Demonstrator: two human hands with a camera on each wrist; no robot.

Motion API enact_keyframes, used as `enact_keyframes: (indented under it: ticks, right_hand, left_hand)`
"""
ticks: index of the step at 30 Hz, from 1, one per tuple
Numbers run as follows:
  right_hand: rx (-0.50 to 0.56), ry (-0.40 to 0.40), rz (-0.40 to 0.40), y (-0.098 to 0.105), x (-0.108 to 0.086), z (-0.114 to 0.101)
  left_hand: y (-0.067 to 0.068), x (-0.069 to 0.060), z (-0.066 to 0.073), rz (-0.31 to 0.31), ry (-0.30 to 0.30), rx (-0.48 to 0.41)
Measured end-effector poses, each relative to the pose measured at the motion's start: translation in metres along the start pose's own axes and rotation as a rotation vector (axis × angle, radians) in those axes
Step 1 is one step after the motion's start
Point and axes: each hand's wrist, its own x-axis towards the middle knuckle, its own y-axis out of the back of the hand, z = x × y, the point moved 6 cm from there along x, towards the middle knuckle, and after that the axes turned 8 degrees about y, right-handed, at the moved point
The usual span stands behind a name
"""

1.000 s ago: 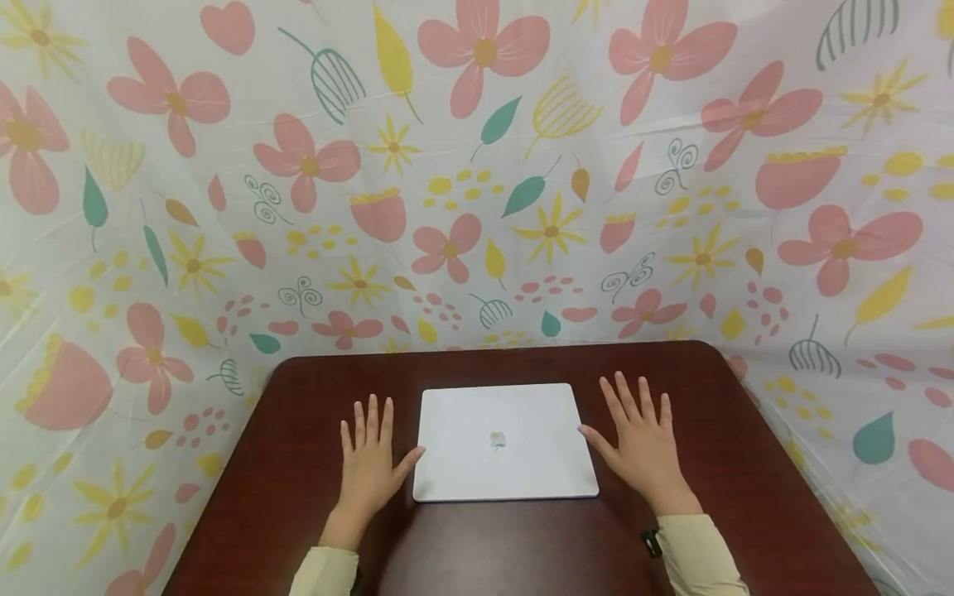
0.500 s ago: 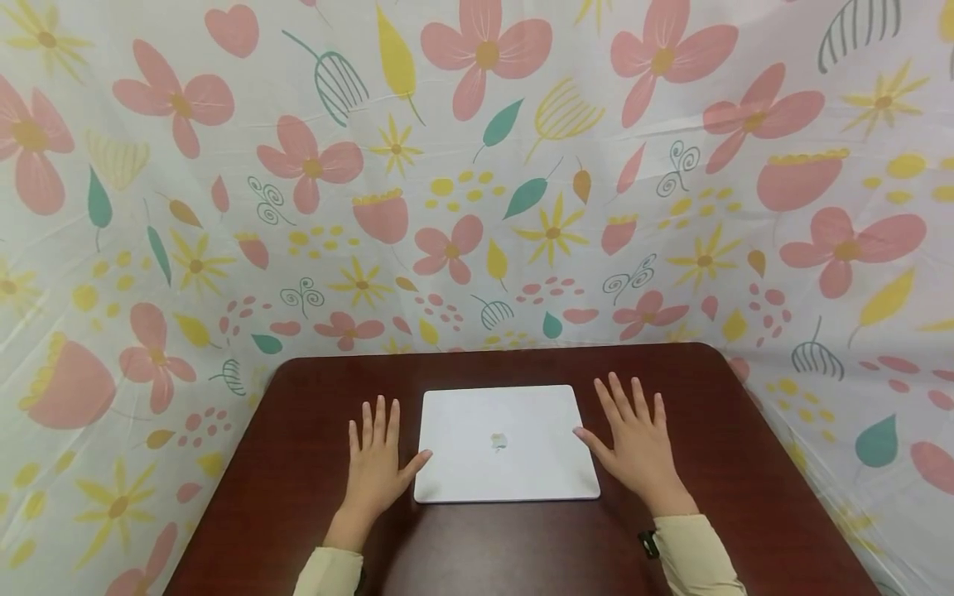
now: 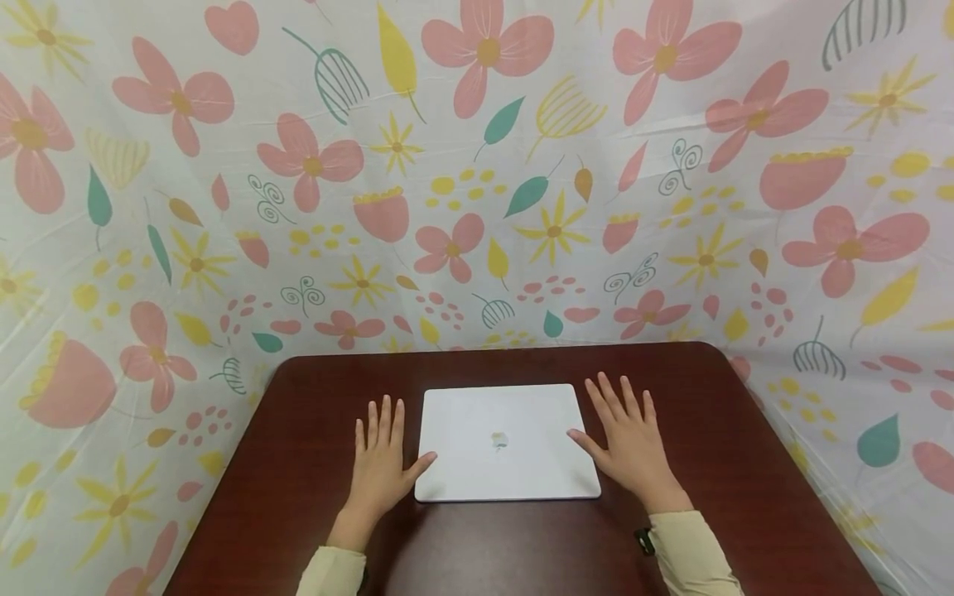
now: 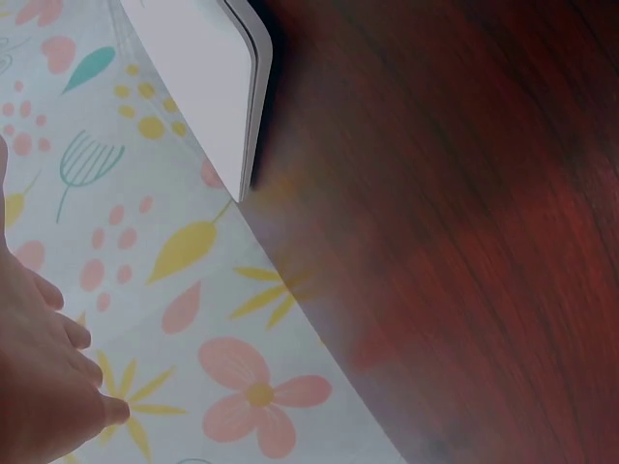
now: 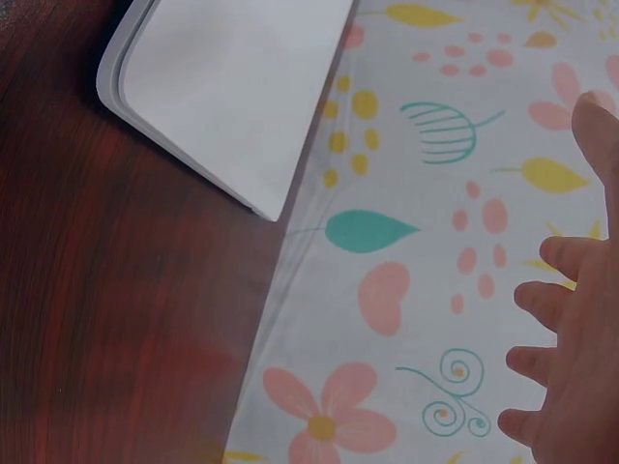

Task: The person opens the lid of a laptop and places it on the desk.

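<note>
A closed silver laptop (image 3: 507, 455) with an apple logo on its lid lies flat on the dark brown table (image 3: 492, 546). To its left is my left hand (image 3: 380, 468), fingers straight and spread, thumb over the laptop's left edge in the head view. My right hand (image 3: 629, 439) is on the other side, spread likewise, its thumb overlapping the right edge. Both wrist views show a gap between hand and laptop, so the hands seem raised above the table. In the left wrist view the laptop's corner (image 4: 208, 87) shows; the right wrist view has another corner (image 5: 222, 97).
A white cloth (image 3: 462, 190) printed with pink, yellow and green flowers hangs behind the table and along both sides. The table's back edge (image 3: 492, 354) runs just in front of it. Dark wood surrounds the laptop on every side.
My two hands have moved slightly inward, the left one to the right and the right one to the left. Both thumbs now overlap the laptop further. The laptop stays where it was.
</note>
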Motion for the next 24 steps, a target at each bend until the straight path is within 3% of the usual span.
enact_keyframes:
  ticks: [13,24]
  right_hand:
    - [0.014,0.013,0.001,-0.003,0.002,-0.004]
    - [0.050,0.037,0.002,-0.004,0.003,-0.008]
  left_hand:
    - [0.002,-0.001,0.006,-0.019,-0.024,-0.050]
    - [0.003,-0.003,0.011,0.004,-0.084,-0.129]
